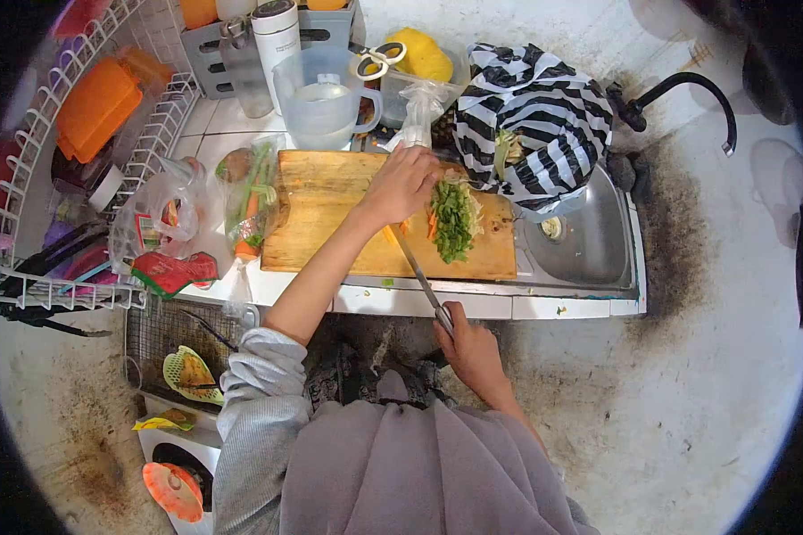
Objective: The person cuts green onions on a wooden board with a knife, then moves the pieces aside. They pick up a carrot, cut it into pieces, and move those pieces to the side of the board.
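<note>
My right hand is wrapped round the handle of a knife, whose blade points up and left over the wooden cutting board. Across the board's upper middle reaches my left hand, at the lower end of a clear plastic bag; its fingertips are partly hidden, so what they hold is unclear. Chopped green leaves lie in a pile right of the blade, with pale shreds beside them. Bits of orange vegetable show near the blade's tip.
Left of the board lies a bag of vegetables. Behind stand a measuring jug and scissors. At the right are a striped bag, the sink and a black faucet. A dish rack stands far left.
</note>
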Demonstrator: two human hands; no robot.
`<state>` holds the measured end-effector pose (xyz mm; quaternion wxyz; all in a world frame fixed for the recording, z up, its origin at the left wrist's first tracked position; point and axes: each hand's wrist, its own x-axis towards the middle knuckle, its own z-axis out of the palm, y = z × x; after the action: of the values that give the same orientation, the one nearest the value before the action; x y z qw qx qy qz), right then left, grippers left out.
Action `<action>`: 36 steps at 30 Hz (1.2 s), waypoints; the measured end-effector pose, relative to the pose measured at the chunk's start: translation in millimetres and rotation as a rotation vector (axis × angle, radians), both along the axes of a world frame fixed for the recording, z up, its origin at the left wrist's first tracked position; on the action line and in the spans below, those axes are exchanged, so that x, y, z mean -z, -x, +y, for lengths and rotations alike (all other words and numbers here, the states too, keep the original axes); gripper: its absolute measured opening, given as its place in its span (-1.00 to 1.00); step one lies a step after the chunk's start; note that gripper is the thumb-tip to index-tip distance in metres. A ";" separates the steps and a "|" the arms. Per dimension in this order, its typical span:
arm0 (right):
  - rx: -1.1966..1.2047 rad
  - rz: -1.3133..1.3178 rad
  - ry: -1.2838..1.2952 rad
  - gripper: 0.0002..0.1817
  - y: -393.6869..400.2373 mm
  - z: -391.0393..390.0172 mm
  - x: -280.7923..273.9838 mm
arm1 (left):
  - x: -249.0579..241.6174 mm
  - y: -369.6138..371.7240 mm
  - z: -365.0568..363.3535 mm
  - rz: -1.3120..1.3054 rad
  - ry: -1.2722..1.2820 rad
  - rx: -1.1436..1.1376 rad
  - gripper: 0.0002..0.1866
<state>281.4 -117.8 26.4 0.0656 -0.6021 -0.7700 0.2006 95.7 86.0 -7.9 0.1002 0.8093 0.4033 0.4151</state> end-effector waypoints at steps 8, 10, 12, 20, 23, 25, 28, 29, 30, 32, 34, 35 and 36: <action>0.010 0.016 0.031 -0.69 1.8 1.9 -1.5 | 1.5 -1.6 0.8 0.026 0.036 -0.025 -0.79; 0.010 0.052 0.032 -0.70 2.1 1.5 -1.2 | -0.8 -0.8 -0.7 0.016 0.051 -0.021 -0.80; 0.007 0.034 0.053 -0.69 2.4 3.1 -3.0 | -1.3 0.1 -1.1 0.048 0.083 -0.001 -0.80; 0.011 -0.011 0.132 -0.68 1.3 8.4 -6.9 | 2.9 3.4 -2.8 0.099 0.112 -0.040 -0.73; -0.001 -0.035 0.132 -0.68 2.0 8.5 -6.3 | 3.7 3.4 0.3 0.116 0.124 -0.054 -0.72; -0.005 -0.075 0.124 -0.68 3.7 7.5 -6.3 | 4.1 4.2 -2.3 0.114 0.121 -0.067 -0.71; 0.000 -0.071 0.025 -0.68 5.5 3.7 -3.0 | 2.1 5.8 -6.0 0.122 0.104 -0.047 -0.72; 0.001 -0.070 0.019 -0.68 4.1 2.9 -1.6 | 2.0 6.2 -6.8 0.082 0.088 -0.051 -0.73; 0.003 -0.065 0.010 -0.67 1.8 3.3 -0.4 | -0.4 7.1 -7.0 0.041 0.070 -0.058 -0.74; -0.001 -0.062 -0.008 -0.66 0.4 5.5 -2.0 | -5.8 6.9 -5.3 0.038 0.056 -0.059 -0.75; 0.004 -0.023 -0.013 -0.65 -0.1 5.5 -4.6 | -9.3 5.1 -4.7 0.032 0.051 -0.057 -0.76; 0.002 -0.023 -0.017 -0.65 -0.4 5.5 -5.0 | -10.7 4.5 -3.8 0.026 0.050 -0.042 -0.78; 0.000 -0.015 -0.009 -0.65 -0.7 5.4 -4.9 | -10.8 4.4 -3.2 0.019 0.050 -0.027 -0.80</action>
<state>282.1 -112.4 31.3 0.0624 -0.6035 -0.7712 0.1926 91.3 82.8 3.0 0.1109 0.8051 0.4252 0.3984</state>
